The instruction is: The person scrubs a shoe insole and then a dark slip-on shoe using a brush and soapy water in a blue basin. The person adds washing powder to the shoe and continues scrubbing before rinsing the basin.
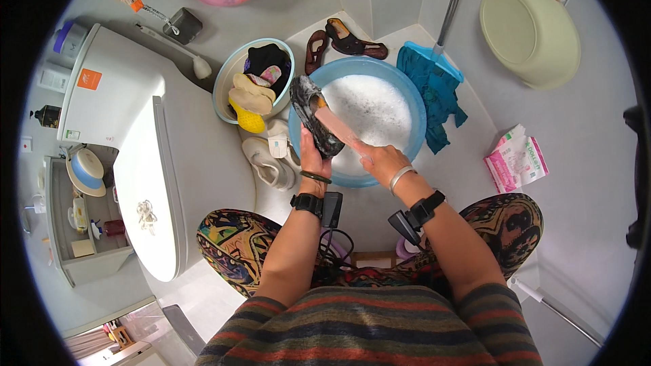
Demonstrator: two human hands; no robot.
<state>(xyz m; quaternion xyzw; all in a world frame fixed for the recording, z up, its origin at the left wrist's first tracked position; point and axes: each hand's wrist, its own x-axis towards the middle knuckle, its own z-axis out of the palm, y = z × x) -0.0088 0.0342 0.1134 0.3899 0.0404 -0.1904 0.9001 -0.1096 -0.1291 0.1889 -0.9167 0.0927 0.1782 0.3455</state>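
A dark shoe (316, 117) smeared with white foam is gripped from below by my left hand (313, 152), over the left rim of a blue plastic basin (418, 107). Suds (376, 96) fill much of that basin. My right hand (384, 160) holds a pink-handled brush (338, 126) by its narrow end. The brush's broad end lies at the shoe's opening, and its bristles are hidden from me. Inside the shoe a bit of orange-yellow lining shows beside the brush.
Left of the basin stand a pale tub (218, 96) holding insoles and dark items, white shoes (269, 165) and a toilet (168, 162). Dark shoes (351, 43) lie behind it. On the right are a teal cloth mop (432, 86) and a pink-and-white packet (518, 160).
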